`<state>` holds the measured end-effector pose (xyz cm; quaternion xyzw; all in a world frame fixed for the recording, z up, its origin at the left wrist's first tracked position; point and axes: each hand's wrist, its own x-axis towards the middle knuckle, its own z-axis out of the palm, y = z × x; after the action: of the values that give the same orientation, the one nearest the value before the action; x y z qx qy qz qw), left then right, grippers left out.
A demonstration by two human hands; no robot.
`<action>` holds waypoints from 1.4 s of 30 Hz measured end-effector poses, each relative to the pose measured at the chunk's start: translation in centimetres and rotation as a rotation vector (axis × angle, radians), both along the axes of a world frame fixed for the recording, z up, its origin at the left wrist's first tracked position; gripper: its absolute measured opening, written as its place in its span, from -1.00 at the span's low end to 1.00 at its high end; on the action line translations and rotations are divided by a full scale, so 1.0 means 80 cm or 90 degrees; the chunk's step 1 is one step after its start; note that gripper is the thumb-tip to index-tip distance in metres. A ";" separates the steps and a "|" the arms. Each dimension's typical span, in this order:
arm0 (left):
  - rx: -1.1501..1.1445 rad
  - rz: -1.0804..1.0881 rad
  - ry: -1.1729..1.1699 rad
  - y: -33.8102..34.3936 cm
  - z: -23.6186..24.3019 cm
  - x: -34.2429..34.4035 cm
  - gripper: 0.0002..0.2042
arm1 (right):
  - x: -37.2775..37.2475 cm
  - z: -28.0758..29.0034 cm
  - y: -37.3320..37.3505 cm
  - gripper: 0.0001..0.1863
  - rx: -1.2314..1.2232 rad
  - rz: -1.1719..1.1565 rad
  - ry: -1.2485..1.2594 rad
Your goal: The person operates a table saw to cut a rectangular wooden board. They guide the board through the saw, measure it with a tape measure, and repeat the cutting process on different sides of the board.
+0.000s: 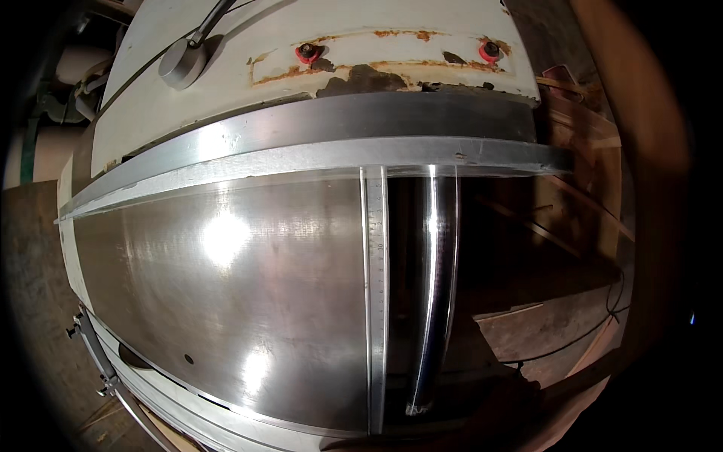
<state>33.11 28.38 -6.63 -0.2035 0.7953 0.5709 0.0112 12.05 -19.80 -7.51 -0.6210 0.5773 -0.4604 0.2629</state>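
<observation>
A broad, shiny metal machine table (294,294) fills the middle, with a long straight metal fence (301,157) across its far side. At the table's right edge a narrow graduated metal scale (379,286) runs from near to far. Just right of it, across a dark gap, lies a polished round metal bar (433,286). Low at the right, a dark shape (501,410) near the bar's near end looks like my right hand. Its fingers are lost in shadow, and whether it touches anything cannot be made out. My left hand is out of the picture.
Behind the fence stands a cream machine body (248,45) with rust, chipped paint and two red-ringed bolts. A grey round-based arm (183,63) rises from it. At the left edge is a metal rail with knobs (96,350). Wood scraps (580,124) lie to the right.
</observation>
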 end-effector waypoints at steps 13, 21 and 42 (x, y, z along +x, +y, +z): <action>-0.123 -0.106 -0.078 -0.032 0.026 -0.017 -0.79 | -0.002 -0.003 -0.005 -0.50 0.059 0.019 -0.098; -0.041 -0.052 -0.041 -0.013 0.013 -0.029 -0.78 | -0.005 -0.013 -0.007 -0.53 0.142 0.018 -0.190; -0.074 0.337 0.233 0.060 -0.028 -0.045 -0.75 | -0.053 -0.085 0.088 -0.35 0.319 -0.175 -0.056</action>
<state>29.50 33.18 -8.87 -0.2978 0.7350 0.5344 -0.2924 7.81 -12.75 -14.29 -0.4322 0.7399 -0.3608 0.3681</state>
